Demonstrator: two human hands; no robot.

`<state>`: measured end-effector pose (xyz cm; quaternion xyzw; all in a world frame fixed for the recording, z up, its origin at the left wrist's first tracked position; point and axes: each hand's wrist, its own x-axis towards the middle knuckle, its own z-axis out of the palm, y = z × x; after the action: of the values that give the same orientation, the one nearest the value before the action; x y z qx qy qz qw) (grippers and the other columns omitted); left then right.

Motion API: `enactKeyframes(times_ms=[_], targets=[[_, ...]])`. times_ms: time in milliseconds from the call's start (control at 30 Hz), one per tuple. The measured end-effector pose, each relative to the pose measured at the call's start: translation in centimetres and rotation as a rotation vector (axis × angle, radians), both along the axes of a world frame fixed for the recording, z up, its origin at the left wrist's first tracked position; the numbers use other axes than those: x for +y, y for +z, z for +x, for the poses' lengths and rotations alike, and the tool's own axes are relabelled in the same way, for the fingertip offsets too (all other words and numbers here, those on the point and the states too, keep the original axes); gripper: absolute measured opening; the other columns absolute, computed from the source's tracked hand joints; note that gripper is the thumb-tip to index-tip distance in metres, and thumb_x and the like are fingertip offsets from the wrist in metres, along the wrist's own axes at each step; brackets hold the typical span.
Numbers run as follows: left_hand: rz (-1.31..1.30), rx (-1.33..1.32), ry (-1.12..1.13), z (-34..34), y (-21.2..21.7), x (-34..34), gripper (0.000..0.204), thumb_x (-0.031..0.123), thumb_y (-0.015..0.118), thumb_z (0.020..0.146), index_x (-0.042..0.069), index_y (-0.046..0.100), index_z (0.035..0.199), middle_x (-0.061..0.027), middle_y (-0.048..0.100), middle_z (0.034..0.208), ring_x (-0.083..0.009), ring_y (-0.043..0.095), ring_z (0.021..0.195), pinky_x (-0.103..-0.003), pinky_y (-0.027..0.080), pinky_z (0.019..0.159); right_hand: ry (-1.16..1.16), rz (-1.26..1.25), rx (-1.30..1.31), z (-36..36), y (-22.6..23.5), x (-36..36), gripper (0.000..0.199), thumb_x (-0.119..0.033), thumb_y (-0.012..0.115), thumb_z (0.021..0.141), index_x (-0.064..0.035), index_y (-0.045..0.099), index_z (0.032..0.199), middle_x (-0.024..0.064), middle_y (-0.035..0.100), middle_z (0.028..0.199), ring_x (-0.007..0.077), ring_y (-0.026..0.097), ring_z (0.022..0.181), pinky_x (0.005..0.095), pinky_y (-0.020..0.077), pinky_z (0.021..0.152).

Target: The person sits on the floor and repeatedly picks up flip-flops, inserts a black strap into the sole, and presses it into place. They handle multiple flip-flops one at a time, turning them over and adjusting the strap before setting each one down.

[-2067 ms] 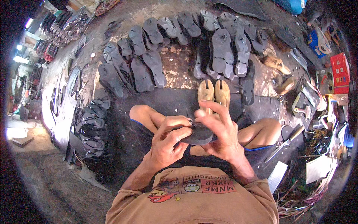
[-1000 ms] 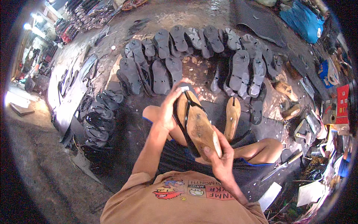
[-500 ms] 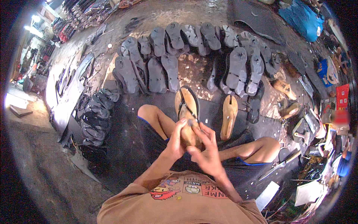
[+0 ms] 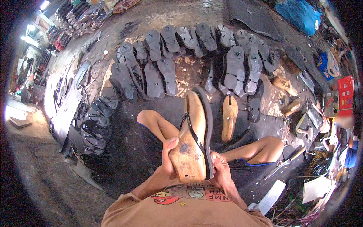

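Over my lap, a wooden shoe last (image 4: 192, 159) sits in a black flip-flop (image 4: 208, 117), tilted so that the sole's edge shows along its right side. The thin black strap (image 4: 197, 137) runs over the wood, which has a dark patch and a small hole near the heel. My left hand (image 4: 168, 158) is closed on the last's left side, thumb on top. Closed at the sole's heel end is my right hand (image 4: 221, 166), its fingers partly hidden behind the sole. A second wooden last (image 4: 229, 121) lies on the dark mat beyond my right knee.
Dark sandal soles (image 4: 153, 79) stand in curved rows ahead. Finished-looking flip-flops (image 4: 96, 130) are stacked at the left. Two more lasts (image 4: 284, 86) lie at the right, near tools and a red box (image 4: 345, 94). A blue bag (image 4: 298, 17) is at the far right.
The last and flip-flop have come nearer to me and tilted onto edge. My right hand has moved from the top of the last to the sole's heel; my left has shifted toward the heel.
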<state>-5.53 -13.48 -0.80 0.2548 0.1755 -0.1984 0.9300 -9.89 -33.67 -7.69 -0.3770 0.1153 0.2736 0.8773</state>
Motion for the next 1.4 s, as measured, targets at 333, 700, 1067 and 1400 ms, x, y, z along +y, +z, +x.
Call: enactKeyframes(times_ms=[333,700,1067,1400], targets=[[0.769,-0.245,-0.093,3.2,-0.2,-3.4,0.067,0.035,0.077,0.097,-0.005,0.046,0.141,-0.0192,0.058,0.132,-0.0245,0.059,0.124,-0.037,0.051,0.105,-0.285,0.0,0.207,2.1,-2.0,3.4,0.041,-0.021,0.058,0.113,-0.0028,0.052,0.149,0.0121,0.072,0.123,0.0197,0.072,0.108,0.0353,0.0611,0.095],[1.496,-0.873,-0.223,3.8,0.6,-0.2,0.04,0.034,0.048,0.12,-0.001,0.064,0.111,0.0007,0.06,0.093,-0.0088,0.06,0.084,-0.03,0.05,0.071,-0.097,-0.059,-0.084,2.3,3.7,-0.3,0.076,-0.012,0.075,0.093,-0.0017,0.037,0.158,0.014,0.063,0.136,0.0294,0.066,0.123,0.0429,0.0631,0.094],[0.036,0.189,-0.675,-0.8,-8.6,0.4,0.044,0.034,0.068,0.109,0.009,0.061,0.145,-0.0017,0.07,0.13,-0.0155,0.071,0.111,-0.031,0.061,0.084,0.104,-0.5,-0.675,2.4,9.2,0.6,0.12,0.004,0.07,0.081,-0.0091,-0.006,0.172,0.0222,0.026,0.171,0.0343,0.033,0.159,0.0503,0.0345,0.127],[0.283,-0.062,0.093,2.1,-7.5,-0.9,0.044,0.021,0.041,0.111,0.007,0.05,0.152,-0.0104,0.062,0.147,-0.0205,0.058,0.138,-0.038,0.043,0.121,0.051,-1.037,-0.678,6.1,2.4,5.6,0.119,-0.008,0.073,0.085,0.0021,-0.008,0.171,0.0397,0.017,0.168,0.0576,0.012,0.161,0.06,0.02,0.132]])
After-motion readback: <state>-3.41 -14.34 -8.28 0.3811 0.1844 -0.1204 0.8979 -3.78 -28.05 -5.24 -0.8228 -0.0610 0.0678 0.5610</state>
